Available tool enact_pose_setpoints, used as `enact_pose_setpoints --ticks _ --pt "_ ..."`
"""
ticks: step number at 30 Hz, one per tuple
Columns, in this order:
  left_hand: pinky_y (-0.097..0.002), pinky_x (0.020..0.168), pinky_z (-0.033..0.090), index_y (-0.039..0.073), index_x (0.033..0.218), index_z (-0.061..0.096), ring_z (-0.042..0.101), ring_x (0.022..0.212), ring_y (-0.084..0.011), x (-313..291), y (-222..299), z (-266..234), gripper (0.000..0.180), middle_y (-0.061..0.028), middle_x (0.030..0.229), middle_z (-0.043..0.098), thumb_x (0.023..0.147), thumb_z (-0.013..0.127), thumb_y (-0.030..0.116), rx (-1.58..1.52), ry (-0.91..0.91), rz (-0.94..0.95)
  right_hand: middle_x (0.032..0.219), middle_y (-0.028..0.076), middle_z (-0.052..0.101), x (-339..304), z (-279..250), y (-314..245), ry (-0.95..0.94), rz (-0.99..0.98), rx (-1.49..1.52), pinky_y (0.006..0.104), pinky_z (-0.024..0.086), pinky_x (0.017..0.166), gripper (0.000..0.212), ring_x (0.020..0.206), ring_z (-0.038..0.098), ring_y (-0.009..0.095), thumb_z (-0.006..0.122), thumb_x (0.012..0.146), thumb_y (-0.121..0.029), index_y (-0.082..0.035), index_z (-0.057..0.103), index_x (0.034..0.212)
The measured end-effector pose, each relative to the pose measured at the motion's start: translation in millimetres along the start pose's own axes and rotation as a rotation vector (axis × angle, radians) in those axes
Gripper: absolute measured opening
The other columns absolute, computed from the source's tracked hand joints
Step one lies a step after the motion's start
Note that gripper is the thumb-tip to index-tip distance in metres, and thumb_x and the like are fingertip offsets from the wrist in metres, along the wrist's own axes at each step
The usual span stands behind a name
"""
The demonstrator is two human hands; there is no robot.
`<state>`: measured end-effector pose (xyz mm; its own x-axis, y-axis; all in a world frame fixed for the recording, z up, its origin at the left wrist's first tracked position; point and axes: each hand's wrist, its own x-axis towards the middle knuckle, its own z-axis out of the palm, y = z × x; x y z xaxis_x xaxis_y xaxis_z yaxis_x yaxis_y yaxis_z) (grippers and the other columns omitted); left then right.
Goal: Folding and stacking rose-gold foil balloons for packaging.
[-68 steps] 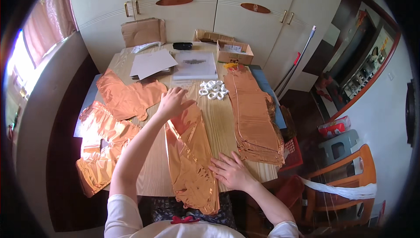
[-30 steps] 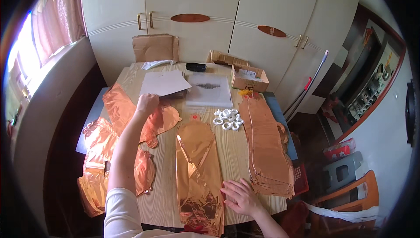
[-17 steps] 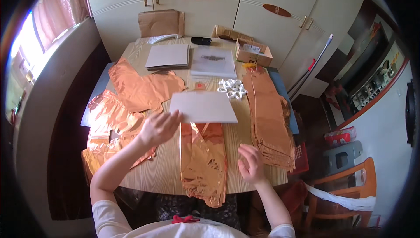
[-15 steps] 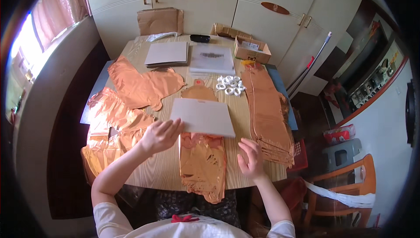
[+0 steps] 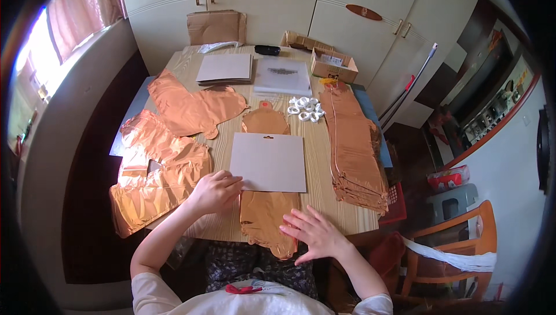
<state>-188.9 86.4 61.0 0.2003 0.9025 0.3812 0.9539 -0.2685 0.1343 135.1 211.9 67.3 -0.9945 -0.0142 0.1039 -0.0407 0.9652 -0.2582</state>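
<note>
A white rectangular card [image 5: 267, 164] with a hanger slot at its far edge lies across the middle of a long copper-coloured foil balloon [image 5: 267, 213], uninflated and flat on the table. The balloon's rounded far end shows beyond the card, and its near end hangs over the table edge. At the card's lower left corner, my left hand [image 5: 218, 192] has its fingers curled and pinched on the edge. Fingers spread, my right hand [image 5: 315, 234] hovers at or touches the right side of the balloon's near end; contact is unclear.
More copper foil balloons [image 5: 165, 161] lie crumpled at left, with a long folded stack [image 5: 356, 147] at right. White ribbon rolls [image 5: 305, 109], a card stack [image 5: 225, 69], clear plastic sleeves [image 5: 282, 77] and an open cardboard box [image 5: 334, 65] sit farther back. A wooden chair [image 5: 449, 251] stands at right.
The tilted card has come down nearly flat and square over the balloon. My right hand has moved left and nearer, over the balloon's near end, with its fingers spreading.
</note>
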Motion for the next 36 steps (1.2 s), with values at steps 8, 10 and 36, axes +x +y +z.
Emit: enact_pose_setpoints --ticks 8,10,36 --pt "-0.0421 0.102 0.040 0.011 0.122 0.063 0.051 0.127 -0.0258 4 -13 9 0.035 -0.0099 0.134 0.058 0.089 0.059 0.017 -0.081 -0.063 -0.042 0.142 0.005 0.050 11 28 -10 0.170 -0.045 -0.251 0.0430 0.034 0.113 0.061 0.132 0.046 0.022 0.065 0.081 -0.021 -0.013 0.048 0.140" --pt "-0.0435 0.102 0.039 0.011 0.123 0.063 0.051 0.127 -0.0257 -1 -9 8 0.035 -0.0095 0.134 0.058 0.089 0.059 0.018 -0.096 -0.088 -0.074 0.136 0.004 0.055 13 26 -14 0.181 -0.036 -0.206 0.0421 0.037 0.110 0.048 0.127 0.051 0.021 0.059 0.086 -0.018 -0.013 0.055 0.134" --pt "-0.0503 0.112 0.029 0.011 0.132 0.056 0.041 0.136 -0.0285 -25 29 -2 0.045 -0.0087 0.143 0.049 0.094 0.056 0.034 -0.151 -0.216 -0.038 0.142 0.005 0.050 -22 31 -40 0.148 -0.070 -0.215 0.0461 0.033 0.113 0.054 0.135 0.043 0.023 0.065 0.084 -0.029 -0.016 0.053 0.136"
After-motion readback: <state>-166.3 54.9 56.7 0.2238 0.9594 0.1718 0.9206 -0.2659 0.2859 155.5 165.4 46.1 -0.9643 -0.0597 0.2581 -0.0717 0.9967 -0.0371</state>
